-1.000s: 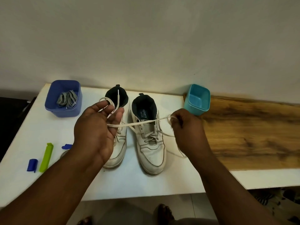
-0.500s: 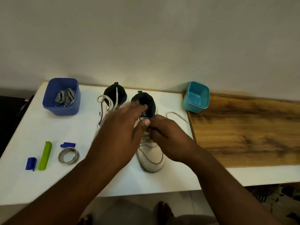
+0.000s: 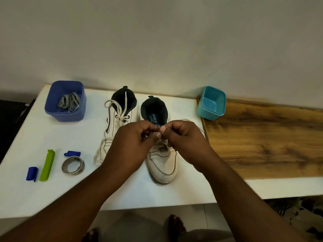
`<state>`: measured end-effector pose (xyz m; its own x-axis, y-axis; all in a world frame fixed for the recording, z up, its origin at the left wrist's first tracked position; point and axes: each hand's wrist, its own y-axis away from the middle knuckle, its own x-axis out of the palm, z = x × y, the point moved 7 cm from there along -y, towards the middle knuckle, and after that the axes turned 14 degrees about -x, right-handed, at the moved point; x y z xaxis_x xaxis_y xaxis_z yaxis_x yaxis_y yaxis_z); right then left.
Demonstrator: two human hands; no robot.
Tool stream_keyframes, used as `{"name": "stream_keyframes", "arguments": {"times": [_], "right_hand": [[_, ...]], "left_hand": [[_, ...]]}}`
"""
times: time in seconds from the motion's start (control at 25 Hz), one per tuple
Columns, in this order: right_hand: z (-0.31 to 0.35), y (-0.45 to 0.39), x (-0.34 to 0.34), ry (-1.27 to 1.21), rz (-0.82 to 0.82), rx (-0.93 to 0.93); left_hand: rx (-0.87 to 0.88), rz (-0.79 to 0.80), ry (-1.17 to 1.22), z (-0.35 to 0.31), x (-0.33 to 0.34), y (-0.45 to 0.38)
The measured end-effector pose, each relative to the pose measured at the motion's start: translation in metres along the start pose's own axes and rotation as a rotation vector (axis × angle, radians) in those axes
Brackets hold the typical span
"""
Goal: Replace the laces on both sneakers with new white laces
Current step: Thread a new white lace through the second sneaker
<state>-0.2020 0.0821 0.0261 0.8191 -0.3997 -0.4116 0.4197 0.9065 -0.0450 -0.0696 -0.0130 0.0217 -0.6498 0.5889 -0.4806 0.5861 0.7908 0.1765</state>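
Observation:
Two white sneakers stand side by side on the white table (image 3: 122, 193), toes toward me. The left sneaker (image 3: 115, 123) carries a white lace (image 3: 120, 112) tied loosely, with loops trailing toward the heel and down its left side. Above the tongue of the right sneaker (image 3: 164, 165), my left hand (image 3: 131, 145) and my right hand (image 3: 185, 138) meet, fingers pinched on that shoe's white lace (image 3: 163, 141). A loop of the same lace (image 3: 185, 120) shows behind my right hand. The eyelets under my hands are hidden.
A blue tub (image 3: 65, 102) at the back left holds grey laces (image 3: 70, 102). An empty teal tub (image 3: 211, 103) stands at the back right, by a wooden board (image 3: 262, 137). A tape roll (image 3: 73, 165), a green clip (image 3: 47, 165) and two blue pieces (image 3: 32, 173) lie at the left.
A second ago my hands were apart, stretching the lace taut across the shoes. They have come together over the right sneaker's tongue, and the lace is slack.

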Motion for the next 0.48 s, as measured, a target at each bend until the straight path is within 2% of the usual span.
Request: {"name": "stream_keyframes", "arguments": {"times": [0.12,0.2,0.36,0.48], "right_hand": [[-0.019,0.0,-0.02,0.297,-0.191,0.069],[-0.029,0.003,-0.02,0.415,-0.211,0.118],[-0.037,0.003,-0.003,0.437,-0.19,0.139],[-0.034,0.003,-0.002,0.493,-0.216,0.102]], "left_hand": [[0.086,-0.165,-0.155,-0.002,-0.007,-0.004],[0.155,-0.223,-0.256,-0.005,-0.004,-0.006],[0.195,-0.193,-0.33,-0.001,0.016,-0.008],[0.137,-0.19,-0.295,0.006,0.014,-0.012]]}}
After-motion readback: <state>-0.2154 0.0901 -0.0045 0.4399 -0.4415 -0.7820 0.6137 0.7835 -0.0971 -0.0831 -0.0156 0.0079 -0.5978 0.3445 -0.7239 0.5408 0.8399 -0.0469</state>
